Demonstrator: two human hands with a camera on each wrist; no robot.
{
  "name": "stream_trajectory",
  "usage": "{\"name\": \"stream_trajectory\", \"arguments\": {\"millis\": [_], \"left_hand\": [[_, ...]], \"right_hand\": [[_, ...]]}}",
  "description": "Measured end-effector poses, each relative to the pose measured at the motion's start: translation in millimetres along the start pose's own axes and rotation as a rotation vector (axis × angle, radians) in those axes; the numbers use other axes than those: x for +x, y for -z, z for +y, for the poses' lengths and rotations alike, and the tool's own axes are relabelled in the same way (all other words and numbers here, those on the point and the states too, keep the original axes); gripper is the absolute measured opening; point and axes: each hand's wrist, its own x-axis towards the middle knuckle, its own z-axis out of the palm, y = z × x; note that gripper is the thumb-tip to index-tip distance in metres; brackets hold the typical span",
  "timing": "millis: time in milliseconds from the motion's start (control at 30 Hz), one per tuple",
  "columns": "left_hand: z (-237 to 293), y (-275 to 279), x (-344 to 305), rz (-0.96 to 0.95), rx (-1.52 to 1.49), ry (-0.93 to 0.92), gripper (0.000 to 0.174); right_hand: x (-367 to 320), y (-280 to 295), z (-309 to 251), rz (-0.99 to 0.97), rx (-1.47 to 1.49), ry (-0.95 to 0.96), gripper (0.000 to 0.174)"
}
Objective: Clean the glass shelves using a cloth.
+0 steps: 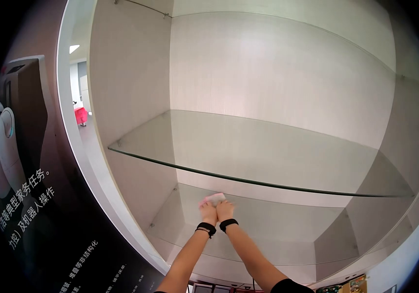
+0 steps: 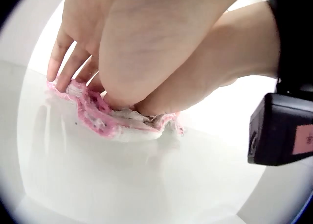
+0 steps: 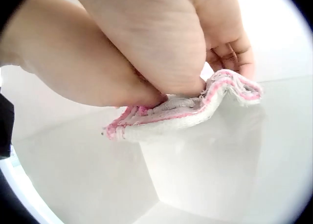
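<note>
White cloth [image 2: 98,120], pink-edged, frayed and rumpled, lies on smooth lower glass shelf [image 1: 278,227]. Left hand [image 1: 208,213] grip: fingers spread, touching cloth. Right hand [image 1: 225,210]: fingers bent at cloth; cannot tell whether pinching.

The cabinet [image 1: 131,73] contains an upper shelf [image 1: 268,146] positioned above a lower shelf [image 1: 278,224]. The cloth [image 1: 214,198] lies on the lower shelf, left of centre, under the left hand [image 1: 208,213] and right hand [image 1: 225,210]. The panel [image 1: 73,210] stands left of the cabinet.
</note>
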Motion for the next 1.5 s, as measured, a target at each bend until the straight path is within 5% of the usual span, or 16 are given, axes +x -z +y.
{"name": "stream_trajectory", "arguments": {"millis": [200,267,433,567,633,700,900,967,1067,1200,1267,1500], "left_hand": [[-31,26,-38,-0.016,0.048,-0.044,0.040],[-33,-1,-53,0.167,0.111,-0.049,0.039],[-8,19,-118,0.295,-0.017,-0.250,0.032],[25,34,-179,0.216,-0.485,-0.407,0.016],[48,50,-213,0.142,-0.669,-0.475,0.015],[84,65,-262,-0.198,-1.017,-0.391,0.012],[228,77,-411,-0.636,-1.046,-1.099,0.015],[270,91,-466,-0.498,-0.990,-1.398,0.017],[326,109,-534,-0.621,-0.948,-1.603,0.016],[387,125,-609,-0.559,-1.003,-1.753,0.016],[403,133,-630,-0.686,-0.984,-1.726,0.016],[461,142,-663,-0.742,-0.988,-1.699,0.015]], "right_hand": [[-30,36,-24,0.079,0.139,0.194,0.017],[-47,41,-22,0.119,0.406,0.191,0.019],[-117,73,14,0.134,0.393,0.326,0.013],[-174,95,64,-0.041,0.322,0.271,0.011],[-217,121,112,-0.076,0.475,0.424,0.012],[-282,136,148,-0.082,0.494,0.202,0.014],[-533,214,257,-0.010,0.530,-0.437,0.027],[-606,242,270,0.008,0.533,-0.659,0.027],[-688,273,280,0.070,0.535,-0.980,0.024],[-760,299,302,0.192,0.477,-1.131,0.027],[-776,316,315,0.179,0.441,-1.158,0.027],[-812,337,381,0.155,0.376,-1.064,0.024]]}}
